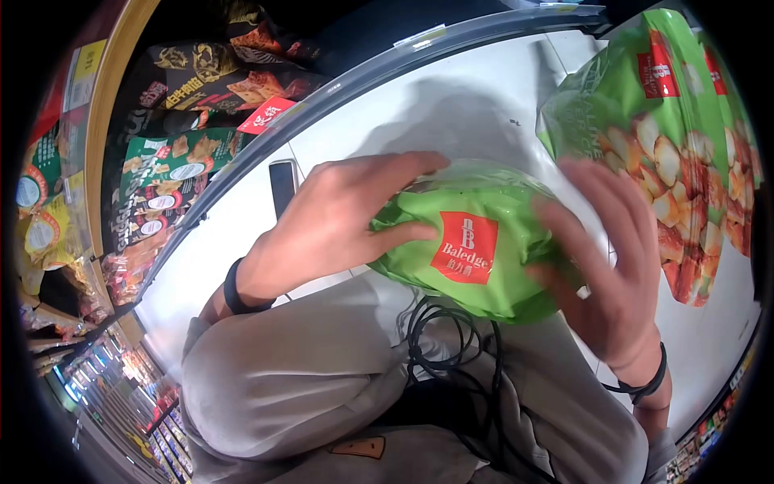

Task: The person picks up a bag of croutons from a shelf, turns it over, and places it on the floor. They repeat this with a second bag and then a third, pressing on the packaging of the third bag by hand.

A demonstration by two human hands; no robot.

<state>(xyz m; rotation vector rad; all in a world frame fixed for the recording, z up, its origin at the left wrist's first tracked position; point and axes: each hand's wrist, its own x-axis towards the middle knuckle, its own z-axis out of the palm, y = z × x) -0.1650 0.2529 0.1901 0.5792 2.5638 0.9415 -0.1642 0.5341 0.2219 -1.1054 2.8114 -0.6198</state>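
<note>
A green snack bag (pixel 504 278) with a red "Baledge" label lies above my lap. My left hand (pixel 343 210) grips its left side, the thumb on the front near the label and the fingers over the top edge. At the bag's right side is my right hand (pixel 609 250), its fingers spread and blurred by motion; whether the fingertips touch the bag is unclear. Larger green bags (pixel 645 145) with pictures of nuts stand at the upper right, beyond my right hand.
Shelves with dark and green snack bags (pixel 181 157) curve along the left, behind a shelf edge (pixel 322 101). A phone-like dark object (pixel 283 187) lies on the white tiled floor (pixel 339 133). Coiled black cable (pixel 443 343) rests between my legs.
</note>
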